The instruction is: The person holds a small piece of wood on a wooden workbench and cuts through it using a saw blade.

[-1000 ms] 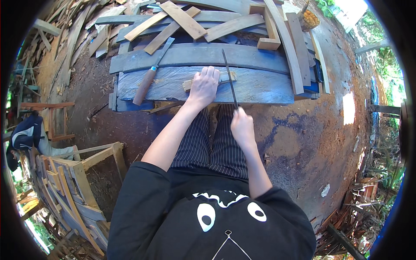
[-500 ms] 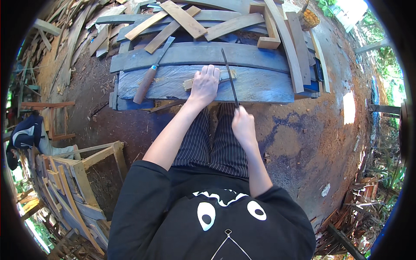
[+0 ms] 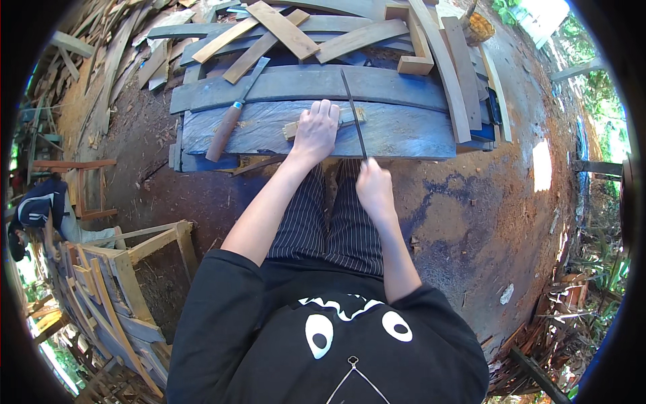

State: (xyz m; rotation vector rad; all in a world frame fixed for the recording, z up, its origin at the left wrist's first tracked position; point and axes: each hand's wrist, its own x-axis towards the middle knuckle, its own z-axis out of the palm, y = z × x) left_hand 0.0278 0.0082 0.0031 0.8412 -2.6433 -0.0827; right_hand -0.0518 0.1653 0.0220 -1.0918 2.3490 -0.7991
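My left hand [image 3: 317,131] is closed over a small pale wood block [image 3: 291,130], pressing it down on the weathered bench plank [image 3: 410,131]; the hand hides the block's middle. In my right hand [image 3: 375,188] is the near end of a long, thin, dark tool [image 3: 352,108]. It looks like a file or a saw seen edge-on; I cannot tell which. Its blade points away from me and crosses the block's right end, just right of my left hand. A chisel [image 3: 227,129] with a brown wooden handle lies on the bench to the left.
Loose boards [image 3: 282,30] lie crisscrossed behind the bench plank, with an angled wooden frame [image 3: 418,47] at the right. A wooden frame structure [image 3: 138,283] stands at lower left. Another person [image 3: 40,209] bends down at far left. Scrap wood [image 3: 114,60] covers the ground beyond.
My right hand and the thin tool have shifted slightly forward and left across the block. My left hand stays in place on the block.
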